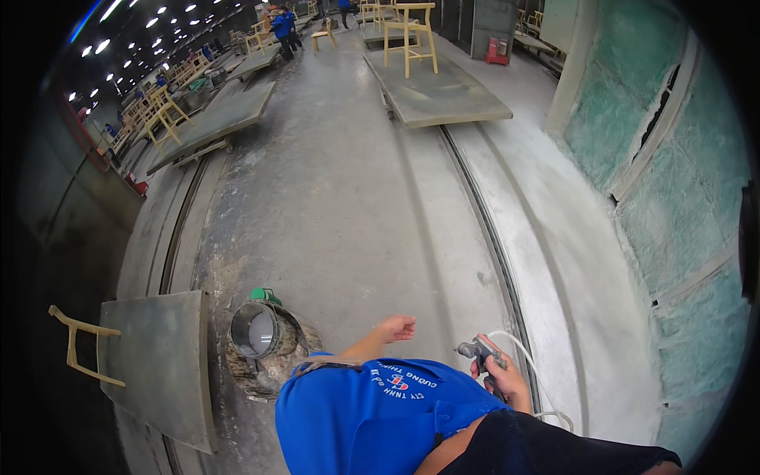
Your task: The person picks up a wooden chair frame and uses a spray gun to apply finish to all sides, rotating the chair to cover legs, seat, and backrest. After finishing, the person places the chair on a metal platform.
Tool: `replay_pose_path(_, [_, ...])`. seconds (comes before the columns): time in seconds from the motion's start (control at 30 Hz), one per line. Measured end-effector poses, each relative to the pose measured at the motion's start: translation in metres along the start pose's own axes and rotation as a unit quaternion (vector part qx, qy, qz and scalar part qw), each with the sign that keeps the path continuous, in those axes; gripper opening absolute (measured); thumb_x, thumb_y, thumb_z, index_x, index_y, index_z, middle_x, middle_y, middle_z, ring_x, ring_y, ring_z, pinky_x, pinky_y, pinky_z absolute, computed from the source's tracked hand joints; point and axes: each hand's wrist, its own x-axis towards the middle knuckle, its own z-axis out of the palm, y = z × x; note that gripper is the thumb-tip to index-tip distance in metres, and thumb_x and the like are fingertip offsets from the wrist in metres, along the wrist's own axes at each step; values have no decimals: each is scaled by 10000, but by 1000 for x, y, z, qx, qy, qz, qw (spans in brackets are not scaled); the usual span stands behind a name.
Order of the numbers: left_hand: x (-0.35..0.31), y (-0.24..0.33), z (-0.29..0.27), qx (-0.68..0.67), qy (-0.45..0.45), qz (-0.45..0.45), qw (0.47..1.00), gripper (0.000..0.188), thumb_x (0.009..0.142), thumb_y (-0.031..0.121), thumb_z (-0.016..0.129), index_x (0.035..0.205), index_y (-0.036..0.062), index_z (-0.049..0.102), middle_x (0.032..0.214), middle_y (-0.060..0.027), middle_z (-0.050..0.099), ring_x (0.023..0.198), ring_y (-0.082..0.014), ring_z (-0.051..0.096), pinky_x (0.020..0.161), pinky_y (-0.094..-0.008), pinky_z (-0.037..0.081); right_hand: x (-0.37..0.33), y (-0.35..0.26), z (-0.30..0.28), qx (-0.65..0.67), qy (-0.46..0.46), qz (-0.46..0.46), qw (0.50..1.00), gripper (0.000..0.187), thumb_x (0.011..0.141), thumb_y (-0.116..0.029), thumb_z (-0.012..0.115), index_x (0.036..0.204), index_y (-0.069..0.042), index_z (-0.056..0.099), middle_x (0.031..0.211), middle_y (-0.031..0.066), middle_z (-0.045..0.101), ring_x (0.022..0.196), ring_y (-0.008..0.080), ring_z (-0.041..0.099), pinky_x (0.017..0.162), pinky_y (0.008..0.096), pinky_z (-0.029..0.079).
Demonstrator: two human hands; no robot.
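Note:
In my right hand [511,381] is a metal spray gun [483,352], gripped by its handle beside my blue shirt. A thin pale hose [518,342] loops around from the gun and down past my wrist. My left hand [396,328] is held out in front of my body over the concrete floor. Its fingers are loosely bent, and I see nothing in them. To the left of it, a metal pot [261,331] with pale liquid stands on a stained, drum-like base [241,372]. Behind the pot is a small green object [265,296].
A wooden chair frame [73,348] stands at a grey platform [158,356] on the left. Farther off, platforms [447,99] carry wooden chairs [410,39]. Floor rails [483,210] run lengthwise. Dusty green panels [625,87] line the right. People in blue [281,28] stand far away.

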Motion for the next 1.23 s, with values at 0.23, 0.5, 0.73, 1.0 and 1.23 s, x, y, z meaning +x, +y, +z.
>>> replay_pose_path(0.23, [31,26,24,115,51,-22,992,206,981,276,715,872,128,621,697,4,548,567,-131,525,495,-313,468,3,0,-8,14,32,-6,999,820,969,-561,658,1615,-155,358,950,66,667,834,141,644,480,223,420])
replay_pose_path(0.5, [48,88,12,28,127,15,991,188,972,263,729,929,97,654,692,-6,548,538,-138,503,461,-309,428,61,-37,-19,-3,-42,-5,999,899,922,-560,721,1617,-132,343,976,108,672,864,193,668,477,230,428])
replay_pose_path(0.73, [70,155,-63,165,99,44,980,211,1002,312,670,1017,102,685,782,-34,649,651,-149,594,568,-350,513,134,-93,1,44,-123,-34,991,964,888,-583,746,1618,-112,329,985,145,677,835,213,685,482,244,435])
replay_pose_path(1.0, [93,198,-150,3,156,79,985,168,997,274,651,1012,110,686,825,-19,660,676,-124,580,587,-323,484,227,-120,66,-114,-13,39,993,711,1007,-376,679,1616,-186,366,979,76,678,872,162,668,551,255,477])
replay_pose_path(1.23, [27,287,-151,72,248,307,916,319,996,336,633,1217,118,706,985,-67,722,877,-184,628,779,-365,528,299,-132,123,-226,-36,85,970,704,1007,-314,692,1619,-180,368,1079,77,682,952,172,647,788,305,548])
